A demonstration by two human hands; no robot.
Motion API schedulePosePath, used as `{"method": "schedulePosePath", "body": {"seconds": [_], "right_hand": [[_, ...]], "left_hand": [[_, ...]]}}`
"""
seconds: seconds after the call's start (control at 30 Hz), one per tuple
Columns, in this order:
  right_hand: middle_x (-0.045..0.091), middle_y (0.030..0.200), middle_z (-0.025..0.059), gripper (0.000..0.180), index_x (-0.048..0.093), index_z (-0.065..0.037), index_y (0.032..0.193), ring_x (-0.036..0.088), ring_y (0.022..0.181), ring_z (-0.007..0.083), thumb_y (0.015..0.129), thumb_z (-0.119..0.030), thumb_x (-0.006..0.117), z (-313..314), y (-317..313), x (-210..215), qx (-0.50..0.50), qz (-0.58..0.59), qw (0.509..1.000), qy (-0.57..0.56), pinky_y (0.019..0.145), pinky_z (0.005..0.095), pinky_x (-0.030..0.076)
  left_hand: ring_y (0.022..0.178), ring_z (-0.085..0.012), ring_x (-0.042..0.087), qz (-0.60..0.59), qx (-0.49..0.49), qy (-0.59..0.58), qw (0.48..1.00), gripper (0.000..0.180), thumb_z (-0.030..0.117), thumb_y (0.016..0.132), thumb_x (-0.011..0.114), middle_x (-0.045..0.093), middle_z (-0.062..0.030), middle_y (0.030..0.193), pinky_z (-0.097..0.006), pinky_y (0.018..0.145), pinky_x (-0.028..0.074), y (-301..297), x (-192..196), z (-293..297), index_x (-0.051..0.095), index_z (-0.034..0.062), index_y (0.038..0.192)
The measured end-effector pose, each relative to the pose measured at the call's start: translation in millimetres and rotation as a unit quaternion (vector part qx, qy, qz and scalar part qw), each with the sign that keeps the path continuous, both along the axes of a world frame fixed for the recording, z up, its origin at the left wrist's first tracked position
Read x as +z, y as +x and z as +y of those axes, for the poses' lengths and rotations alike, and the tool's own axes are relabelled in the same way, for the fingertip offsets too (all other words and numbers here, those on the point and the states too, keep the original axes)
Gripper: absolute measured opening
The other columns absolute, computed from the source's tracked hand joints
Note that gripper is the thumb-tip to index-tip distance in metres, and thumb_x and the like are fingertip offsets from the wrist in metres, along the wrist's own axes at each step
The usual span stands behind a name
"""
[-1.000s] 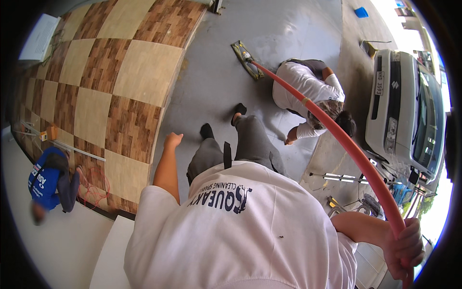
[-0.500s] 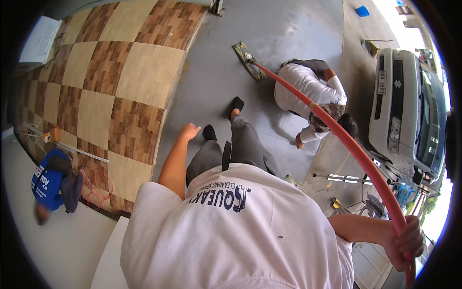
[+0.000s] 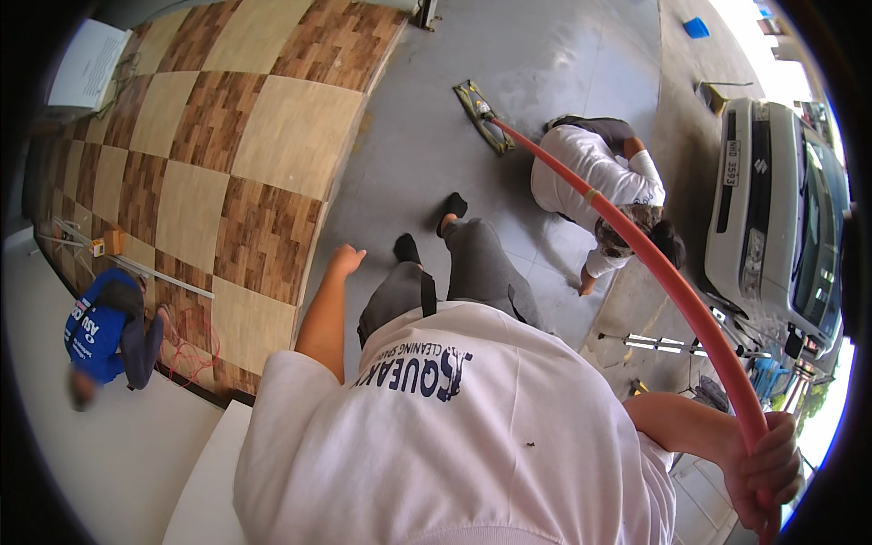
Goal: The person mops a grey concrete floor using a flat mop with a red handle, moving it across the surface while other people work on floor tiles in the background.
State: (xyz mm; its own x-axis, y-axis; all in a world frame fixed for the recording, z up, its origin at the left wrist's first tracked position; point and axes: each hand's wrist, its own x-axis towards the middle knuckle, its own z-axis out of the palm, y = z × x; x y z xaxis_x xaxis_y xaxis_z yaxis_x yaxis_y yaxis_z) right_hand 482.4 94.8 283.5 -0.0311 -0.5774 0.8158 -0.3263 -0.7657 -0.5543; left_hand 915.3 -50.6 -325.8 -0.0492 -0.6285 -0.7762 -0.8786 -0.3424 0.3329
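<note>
My right hand [image 3: 772, 470] wraps round the red handle [image 3: 668, 268] of a flat mop near its upper end, at the lower right. The handle runs up and leftward to a narrow mop head [image 3: 484, 118] with yellow-green edges, which lies on the grey floor beyond my feet. My left hand [image 3: 345, 260] hangs out to the left of my legs, its fingers curled in with nothing visible in them. Dark socks [image 3: 454, 207] cover my feet, and I wear grey trousers.
A person in white [image 3: 599, 173] crouches right of the mop, close to its handle. Beyond stands a white vehicle [image 3: 758, 195]. Another person in blue [image 3: 95, 322] crouches far left near a red cable [image 3: 193, 350]. Checkered tiles [image 3: 286, 127] border the grey floor. A blue container [image 3: 696, 27] lies far right.
The whole view has shifted slightly, moving the floor and people a little right and down. My right hand keeps its hold on the mop; my left hand has swung slightly toward me.
</note>
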Motion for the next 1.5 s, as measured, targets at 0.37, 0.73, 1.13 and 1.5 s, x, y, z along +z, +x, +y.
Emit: {"method": "schedulePosePath", "body": {"seconds": [0.37, 0.73, 1.13, 1.5], "right_hand": [[0.054, 0.055, -0.0065, 0.041, 0.062, -0.007, 0.09, 0.049, 0.042, 0.0034, 0.07, -0.043, 0.06, -17, 13, -4, 0.004, -0.007, 1.0, -0.024, 0.05, 0.0175, 0.035], [0.053, 0.052, -0.0058, 0.042, 0.062, -0.007, 0.088, 0.047, 0.04, 0.0036, 0.069, -0.045, 0.061, -21, 12, -3, 0.026, -0.027, 0.999, -0.026, 0.048, 0.0176, 0.035], [0.054, 0.054, -0.007, 0.047, 0.061, -0.009, 0.091, 0.048, 0.042, 0.0032, 0.071, -0.051, 0.058, -19, 10, -1, 0.029, 0.005, 1.0, -0.011, 0.05, 0.017, 0.036], [0.052, 0.053, -0.0089, 0.047, 0.062, -0.01, 0.089, 0.05, 0.043, 0.0017, 0.074, -0.054, 0.052, -30, -6, 15, 0.042, 0.046, 0.998, 0.015, 0.053, 0.0168, 0.039]], "left_hand": [[0.096, -0.0331, 0.056, 0.028, 0.036, 0.028, 0.999, 0.049, 0.042, 0.076, 0.058, 0.059, -0.0201, 0.101, -0.039, 0.083, 0.044, 19, 0, 15, 0.059, -0.0012, 0.099], [0.092, -0.0322, 0.057, 0.073, 0.054, -0.052, 0.994, 0.043, 0.038, 0.076, 0.06, 0.06, -0.0194, 0.096, -0.039, 0.08, 0.045, -9, 10, -32, 0.059, -0.0012, 0.093], [0.096, -0.0332, 0.055, -0.017, -0.026, 0.005, 1.0, 0.045, 0.04, 0.077, 0.058, 0.06, -0.0193, 0.099, -0.039, 0.085, 0.043, 12, -4, -9, 0.06, -0.0002, 0.097], [0.095, -0.0323, 0.055, 0.057, 0.025, -0.002, 0.998, 0.047, 0.042, 0.076, 0.058, 0.06, -0.019, 0.098, -0.039, 0.083, 0.043, -4, -1, 14, 0.06, 0.0006, 0.097]]}}
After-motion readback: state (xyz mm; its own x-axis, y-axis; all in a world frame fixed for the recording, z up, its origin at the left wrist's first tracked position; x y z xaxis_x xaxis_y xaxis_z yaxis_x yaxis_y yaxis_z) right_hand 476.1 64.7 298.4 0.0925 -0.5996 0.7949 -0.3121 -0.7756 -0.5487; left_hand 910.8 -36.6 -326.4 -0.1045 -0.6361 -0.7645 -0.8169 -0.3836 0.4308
